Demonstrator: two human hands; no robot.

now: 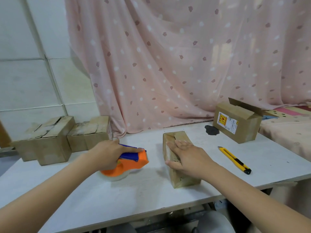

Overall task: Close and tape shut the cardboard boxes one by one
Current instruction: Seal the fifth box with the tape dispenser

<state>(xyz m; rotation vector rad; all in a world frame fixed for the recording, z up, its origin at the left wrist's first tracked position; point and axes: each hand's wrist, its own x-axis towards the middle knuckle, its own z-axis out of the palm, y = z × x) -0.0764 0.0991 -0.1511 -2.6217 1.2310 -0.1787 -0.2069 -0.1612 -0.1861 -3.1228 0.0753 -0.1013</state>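
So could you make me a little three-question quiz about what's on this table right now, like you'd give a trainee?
1. True or false: the left hand grips the orange and blue tape dispenser.
2. Which box has a flap standing open?
A. the box with the label at the far right
B. the narrow box under the right hand
C. the two boxes at the far left
3. Fill in: the yellow ______ lies on the table to the right of the narrow box.

Key: 1 true; 2 A; 3 utility knife.
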